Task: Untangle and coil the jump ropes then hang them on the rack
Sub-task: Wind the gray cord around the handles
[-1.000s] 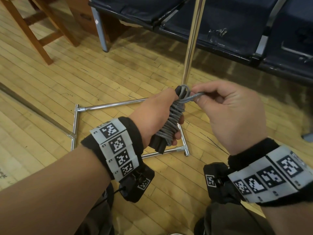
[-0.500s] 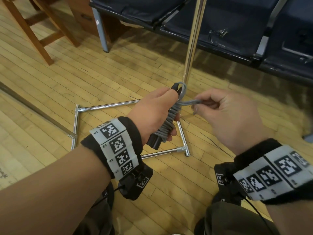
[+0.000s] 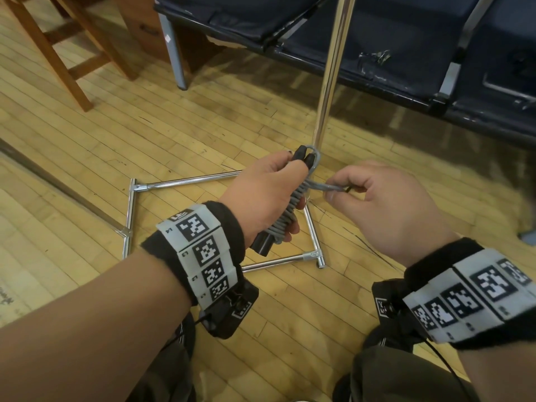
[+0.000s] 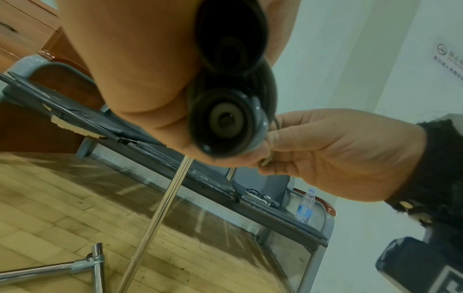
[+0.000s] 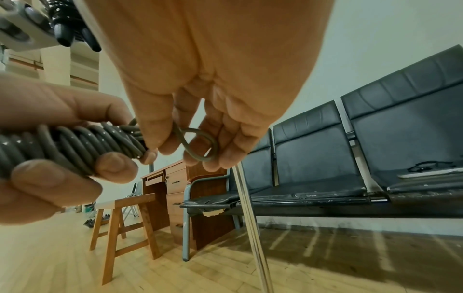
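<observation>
Two black handles [image 3: 303, 158] are seen bundled side by side at centre frame in the head view, with the grey jump rope [image 3: 285, 219] wound round them in tight turns. The bundle is gripped by the left hand [image 3: 261, 198], fingers curled round the coils and thumb lying along the top near the handle ends. In the left wrist view the round butt ends of both handles [image 4: 225, 121] are shown close to the lens, one above the other, pressed against the palm.

A short loop of rope [image 5: 198, 144] is pinched by the right hand [image 3: 383, 210] just right of the bundle; thumb and forefinger are closed narrowly on it, the other fingers curled in. In the right wrist view the loop is seen twisted into a figure-eight between the fingertips [image 5: 192, 158], and the coils [image 5: 75, 146] are held at lower left.

Behind the hands, the chrome upright of the rack [image 3: 329, 82] is seen rising to the top edge, its square base [image 3: 130, 216] resting on the wooden floor [image 3: 87, 158]. Dark bench seats [image 3: 377, 39] are noted across the upper right, a wooden stool [image 3: 72, 53] at upper left.
</observation>
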`<state>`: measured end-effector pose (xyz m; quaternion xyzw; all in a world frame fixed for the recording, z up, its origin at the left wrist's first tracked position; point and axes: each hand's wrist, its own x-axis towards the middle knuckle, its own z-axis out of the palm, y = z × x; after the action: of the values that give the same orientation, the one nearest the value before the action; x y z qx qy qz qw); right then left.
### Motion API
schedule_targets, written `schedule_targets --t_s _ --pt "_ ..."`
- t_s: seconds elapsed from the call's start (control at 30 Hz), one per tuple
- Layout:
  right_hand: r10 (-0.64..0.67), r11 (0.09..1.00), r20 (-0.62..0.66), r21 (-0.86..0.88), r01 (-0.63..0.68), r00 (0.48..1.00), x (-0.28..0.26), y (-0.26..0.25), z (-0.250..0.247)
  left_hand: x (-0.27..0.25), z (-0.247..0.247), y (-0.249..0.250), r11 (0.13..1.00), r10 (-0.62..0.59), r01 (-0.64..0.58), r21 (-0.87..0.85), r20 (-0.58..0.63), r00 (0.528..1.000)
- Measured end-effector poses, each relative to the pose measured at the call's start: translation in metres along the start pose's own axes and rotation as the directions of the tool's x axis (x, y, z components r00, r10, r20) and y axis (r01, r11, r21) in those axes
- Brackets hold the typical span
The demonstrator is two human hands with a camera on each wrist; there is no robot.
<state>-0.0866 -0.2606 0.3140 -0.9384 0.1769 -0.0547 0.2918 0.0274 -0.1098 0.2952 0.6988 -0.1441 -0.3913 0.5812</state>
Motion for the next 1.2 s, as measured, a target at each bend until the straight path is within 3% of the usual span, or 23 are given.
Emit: schedule_targets --t_s 0.13,0.27,0.43,0.63,0.87,1.2 --pt "0.021 0.979 0.051 -0.204 -0.011 0.998 0.003 0.003 0.0 0.0 0.002 -0.002 1.0 0.007 -0.006 0.03 -0.017 1.0" --pt "-0.046 0.953 0.095 -0.295 0.072 0.994 0.004 0.001 -0.003 0.002 0.0 -0.003 0.997 -0.031 0.031 0.07 -0.013 0.999" --pt "-0.131 0.986 -0.093 -0.114 0.121 0.987 -0.001 -0.009 -0.004 0.004 -0.008 -0.005 0.973 -0.141 0.133 0.187 0.03 0.99" --pt "-0.122 0.988 -0.121 0.085 0.132 0.985 -0.002 -0.016 0.001 0.001 -0.01 -0.005 0.942 -0.209 0.165 0.293 0.125 0.97" --pt "-0.039 0.976 0.05 0.217 0.027 0.998 0.002 -0.013 0.005 -0.001 -0.011 -0.008 0.907 -0.271 0.201 0.37 0.149 0.951" --pt "-0.009 0.999 0.168 0.044 0.001 0.986 0.006 -0.006 0.002 -0.002 -0.005 -0.011 0.91 -0.327 0.251 0.33 0.197 0.924"
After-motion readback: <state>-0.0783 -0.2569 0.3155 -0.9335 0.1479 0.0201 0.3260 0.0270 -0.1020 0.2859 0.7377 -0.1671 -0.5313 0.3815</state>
